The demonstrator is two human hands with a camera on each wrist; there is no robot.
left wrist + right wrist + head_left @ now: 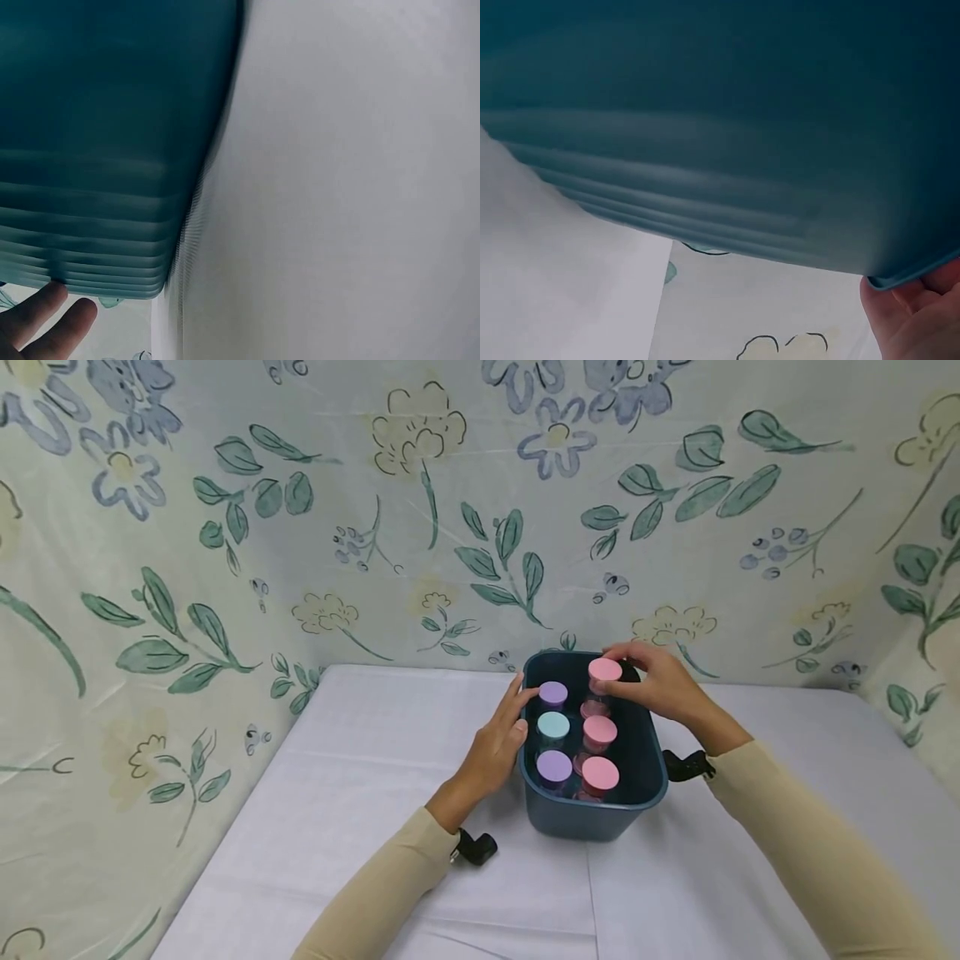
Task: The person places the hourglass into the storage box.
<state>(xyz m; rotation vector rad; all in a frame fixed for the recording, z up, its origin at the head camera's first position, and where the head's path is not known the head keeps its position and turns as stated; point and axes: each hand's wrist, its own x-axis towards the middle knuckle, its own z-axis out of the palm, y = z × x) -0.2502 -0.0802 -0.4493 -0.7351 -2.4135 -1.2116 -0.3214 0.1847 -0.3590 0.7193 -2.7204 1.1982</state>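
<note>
A dark teal plastic bin [581,825] stands on the table with small lidded jars inside. In its back right corner, my right hand [663,685] pinches a pink-lidded jar [604,672] between thumb and fingers. Nearer in that row are a middle pink-lidded jar [600,732] and a front one [600,773]. Along the left side sit a purple-lidded jar [552,694], a light-blue-lidded jar [552,727] and another purple-lidded jar [553,768]. My left hand [491,743] rests at the left rim, fingers extended. Both wrist views show mostly the bin's ribbed outer wall [90,112].
White cloth [360,760] covers the table under the bin. Behind and to the left hangs a floral-patterned sheet [420,568], close to the bin's back. More pink lids [595,707] show lower down between the jars.
</note>
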